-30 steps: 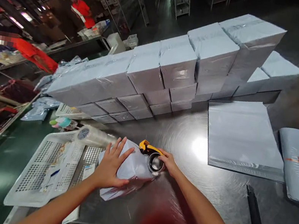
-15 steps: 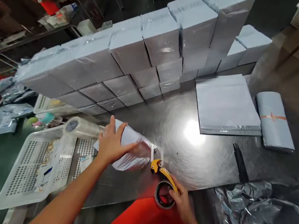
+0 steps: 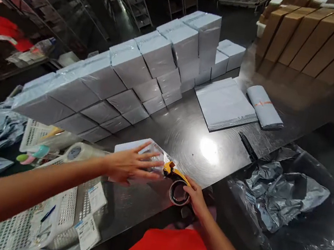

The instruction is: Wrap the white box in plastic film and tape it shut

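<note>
My left hand (image 3: 130,165) lies flat, fingers spread, on a small grey poly-wrapped parcel (image 3: 137,147) near the front edge of the shiny metal table (image 3: 191,133). My right hand (image 3: 196,196) grips a tape dispenser (image 3: 177,185) with a yellow handle and a dark roll, held against the parcel's right end. Clear tape shines across that end of the parcel.
A stepped wall of grey wrapped boxes (image 3: 123,78) runs along the table's back. Flat grey mailers (image 3: 222,104) and a rolled bundle (image 3: 263,108) lie at the right. A white basket (image 3: 36,222) and a tape roll (image 3: 80,152) sit left. Crumpled plastic (image 3: 278,192) lies right; cardboard boxes (image 3: 312,34) behind.
The head view has swung right. My left hand went from gripping the raised parcel to pressing it flat. My right hand brought the dispenser from the table's edge back up to the parcel.
</note>
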Tool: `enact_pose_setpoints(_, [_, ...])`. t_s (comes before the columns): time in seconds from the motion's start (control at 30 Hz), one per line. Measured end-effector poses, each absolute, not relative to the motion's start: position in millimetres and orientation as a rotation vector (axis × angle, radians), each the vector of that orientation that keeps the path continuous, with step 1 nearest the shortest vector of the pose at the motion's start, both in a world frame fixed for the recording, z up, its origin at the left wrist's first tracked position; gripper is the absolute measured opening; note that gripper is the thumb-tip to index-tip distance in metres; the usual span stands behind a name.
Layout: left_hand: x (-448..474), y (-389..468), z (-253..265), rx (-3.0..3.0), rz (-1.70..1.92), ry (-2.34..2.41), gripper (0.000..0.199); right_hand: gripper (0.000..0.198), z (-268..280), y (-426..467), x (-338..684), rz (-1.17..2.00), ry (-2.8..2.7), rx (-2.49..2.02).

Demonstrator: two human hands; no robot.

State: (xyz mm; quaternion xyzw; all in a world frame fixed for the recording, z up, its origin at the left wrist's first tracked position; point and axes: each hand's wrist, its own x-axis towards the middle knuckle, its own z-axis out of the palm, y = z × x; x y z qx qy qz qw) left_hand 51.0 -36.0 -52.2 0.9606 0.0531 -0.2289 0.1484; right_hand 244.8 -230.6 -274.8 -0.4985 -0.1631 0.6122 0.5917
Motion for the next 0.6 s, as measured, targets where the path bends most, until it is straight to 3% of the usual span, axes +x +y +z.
enact_pose_setpoints(0.13, [62, -25, -79, 2.760, -0.556, 0.093, 0.059, 0.049, -276, -217, 249, 1.448, -0.378, -1.203])
enact_pose_setpoints(0.37, [67, -15, -94, 2.966, -0.425, 0.921, 0.059, 0.046, -253, -138, 293, 1.499, -0.528, -1.164])
enact_pose_setpoints(0.6, [94, -9, -96, 2.696, -0.406, 1.682, 0.051, 0.058, -271, -239, 306, 1.441, -0.508, -1.349])
